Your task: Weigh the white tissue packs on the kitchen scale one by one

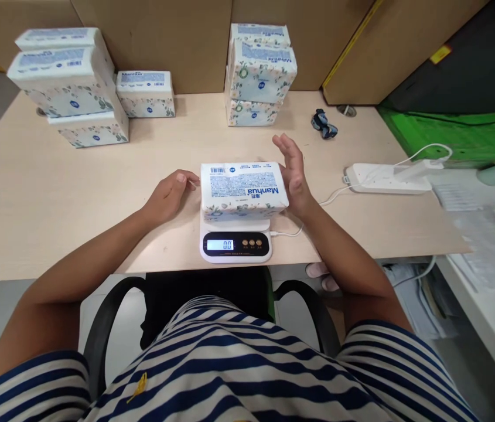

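A white Manhua tissue pack (242, 189) lies flat on a small white digital scale (235, 243) near the desk's front edge; the display reads 0.0. My left hand (169, 193) rests on the desk at the pack's left end, fingers loosely curled, fingertips touching or almost touching it, and it holds nothing. My right hand (292, 170) stands edge-up at the pack's right end. Its fingers are stretched out and its palm faces the pack.
More tissue packs are stacked at the back left (69, 85) and back centre (259, 73), against cardboard boxes. A dark hair tie (324, 124) lies behind my right hand. A white power strip (388, 177) with cables sits to the right. A chair stands under the desk (54, 193).
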`<control>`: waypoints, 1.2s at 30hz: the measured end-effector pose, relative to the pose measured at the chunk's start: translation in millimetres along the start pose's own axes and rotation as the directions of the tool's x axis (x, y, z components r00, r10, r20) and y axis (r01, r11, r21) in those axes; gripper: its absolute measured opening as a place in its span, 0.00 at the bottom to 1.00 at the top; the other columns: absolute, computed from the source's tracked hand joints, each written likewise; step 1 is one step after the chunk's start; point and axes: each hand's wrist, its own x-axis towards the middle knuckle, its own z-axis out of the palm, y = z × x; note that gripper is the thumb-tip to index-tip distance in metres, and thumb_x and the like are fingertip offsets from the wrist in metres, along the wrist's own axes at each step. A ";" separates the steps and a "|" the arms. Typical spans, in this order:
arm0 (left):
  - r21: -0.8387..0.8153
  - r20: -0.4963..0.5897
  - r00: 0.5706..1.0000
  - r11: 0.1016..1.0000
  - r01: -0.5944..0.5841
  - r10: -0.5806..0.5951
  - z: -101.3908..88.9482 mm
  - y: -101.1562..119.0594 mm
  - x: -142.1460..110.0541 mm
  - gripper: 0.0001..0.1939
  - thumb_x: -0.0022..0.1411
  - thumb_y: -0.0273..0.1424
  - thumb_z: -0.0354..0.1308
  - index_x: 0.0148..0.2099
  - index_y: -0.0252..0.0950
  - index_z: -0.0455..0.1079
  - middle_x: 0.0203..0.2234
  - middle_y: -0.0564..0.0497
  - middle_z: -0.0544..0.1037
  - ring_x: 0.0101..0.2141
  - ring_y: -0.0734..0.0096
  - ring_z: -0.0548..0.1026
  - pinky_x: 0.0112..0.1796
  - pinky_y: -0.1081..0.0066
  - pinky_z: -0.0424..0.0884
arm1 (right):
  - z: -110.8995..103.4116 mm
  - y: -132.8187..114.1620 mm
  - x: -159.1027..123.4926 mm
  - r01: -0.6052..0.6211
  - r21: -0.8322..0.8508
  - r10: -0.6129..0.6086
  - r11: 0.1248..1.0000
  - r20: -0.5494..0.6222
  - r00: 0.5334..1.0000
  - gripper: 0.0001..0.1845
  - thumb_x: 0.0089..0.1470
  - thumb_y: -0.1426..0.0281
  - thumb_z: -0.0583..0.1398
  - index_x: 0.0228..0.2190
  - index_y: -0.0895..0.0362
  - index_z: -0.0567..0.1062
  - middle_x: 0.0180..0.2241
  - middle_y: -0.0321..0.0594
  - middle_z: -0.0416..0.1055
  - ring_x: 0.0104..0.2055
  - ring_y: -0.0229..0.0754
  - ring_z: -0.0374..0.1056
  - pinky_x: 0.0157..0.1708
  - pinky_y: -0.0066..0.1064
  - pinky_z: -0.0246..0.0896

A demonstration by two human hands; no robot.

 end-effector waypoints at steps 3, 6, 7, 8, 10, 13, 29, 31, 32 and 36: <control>0.022 0.031 0.999 0.999 0.027 -0.027 -3.4 -0.8 0.3 0.44 0.79 0.68 0.39 0.56 0.36 0.80 0.50 0.38 0.87 0.49 0.55 0.84 0.57 0.50 0.78 | 2.1 1.2 -1.8 0.034 -0.051 -0.034 0.998 -0.001 0.999 0.76 0.41 0.11 0.41 0.79 0.27 0.20 0.87 0.43 0.29 0.78 0.75 0.64 0.68 0.68 0.73; 0.063 0.019 0.999 0.997 0.049 -0.050 -6.4 1.8 -0.9 0.46 0.78 0.70 0.38 0.55 0.37 0.81 0.48 0.38 0.87 0.50 0.51 0.84 0.59 0.47 0.78 | 5.3 -4.1 -6.0 0.180 -0.126 -0.171 0.976 0.074 0.982 0.82 0.42 0.12 0.52 0.78 0.30 0.16 0.87 0.43 0.22 0.84 0.77 0.48 0.77 0.73 0.59; 0.070 0.012 0.998 0.996 0.056 -0.057 -7.2 3.6 -1.6 0.47 0.77 0.70 0.38 0.54 0.36 0.81 0.47 0.38 0.87 0.50 0.50 0.84 0.59 0.46 0.78 | 6.3 -7.4 -8.1 0.244 -0.159 -0.227 0.957 0.118 0.967 0.84 0.42 0.15 0.60 0.79 0.30 0.17 0.87 0.43 0.21 0.86 0.78 0.43 0.79 0.75 0.54; 0.074 0.008 0.998 0.995 0.064 -0.065 -8.0 5.8 -2.4 0.47 0.76 0.71 0.38 0.54 0.36 0.81 0.47 0.38 0.87 0.50 0.48 0.85 0.58 0.46 0.79 | 7.3 -11.0 -10.3 0.303 -0.194 -0.272 0.933 0.169 0.947 0.85 0.44 0.21 0.67 0.80 0.30 0.20 0.87 0.43 0.21 0.86 0.78 0.39 0.80 0.76 0.50; 0.081 0.018 0.997 0.994 0.076 -0.078 -10.0 10.5 -4.0 0.47 0.76 0.71 0.38 0.53 0.37 0.81 0.47 0.38 0.87 0.52 0.46 0.85 0.56 0.47 0.81 | 9.6 -18.0 -14.7 0.374 -0.245 -0.310 0.894 0.265 0.913 0.79 0.52 0.34 0.74 0.82 0.29 0.29 0.87 0.44 0.23 0.87 0.76 0.38 0.80 0.76 0.49; 0.111 0.068 0.995 0.992 0.061 -0.069 -13.5 15.1 -5.4 0.44 0.79 0.68 0.37 0.55 0.39 0.81 0.49 0.39 0.88 0.54 0.47 0.85 0.56 0.48 0.81 | 13.2 -22.9 -16.7 0.369 -0.238 -0.285 0.899 0.322 0.903 0.56 0.63 0.45 0.72 0.80 0.34 0.51 0.85 0.49 0.39 0.86 0.69 0.46 0.78 0.70 0.59; 0.170 0.111 0.976 0.971 0.166 -0.186 -12.9 0.9 -1.9 0.46 0.76 0.67 0.40 0.76 0.37 0.63 0.64 0.36 0.80 0.63 0.45 0.79 0.69 0.42 0.72 | -37.1 -11.0 113.7 -0.036 -0.902 0.266 0.430 0.089 0.960 0.35 0.69 0.63 0.61 0.74 0.52 0.72 0.78 0.55 0.65 0.83 0.70 0.53 0.80 0.82 0.29; 0.173 0.120 0.975 0.971 0.166 -0.188 -12.6 0.8 -2.2 0.45 0.77 0.65 0.40 0.75 0.36 0.63 0.65 0.36 0.79 0.63 0.44 0.79 0.69 0.41 0.71 | -27.0 -15.2 112.4 -0.037 -0.936 0.265 0.351 0.061 0.962 0.34 0.71 0.62 0.60 0.74 0.55 0.71 0.77 0.58 0.67 0.81 0.68 0.57 0.81 0.81 0.31; 0.174 0.125 0.974 0.971 0.165 -0.188 -12.4 0.9 -2.4 0.45 0.77 0.65 0.40 0.76 0.36 0.63 0.65 0.35 0.79 0.63 0.44 0.79 0.69 0.41 0.71 | -22.4 -16.8 111.3 -0.044 -0.942 0.268 0.333 0.050 0.962 0.35 0.72 0.62 0.59 0.75 0.57 0.70 0.77 0.59 0.67 0.80 0.67 0.59 0.81 0.79 0.34; 0.186 0.138 0.974 0.970 0.155 -0.182 -11.2 2.3 -3.1 0.44 0.77 0.63 0.41 0.76 0.35 0.63 0.65 0.35 0.79 0.64 0.43 0.79 0.70 0.42 0.71 | -13.0 -18.0 109.5 -0.058 -0.951 0.266 0.303 0.026 0.964 0.34 0.74 0.61 0.58 0.75 0.59 0.69 0.76 0.62 0.67 0.77 0.66 0.65 0.81 0.74 0.40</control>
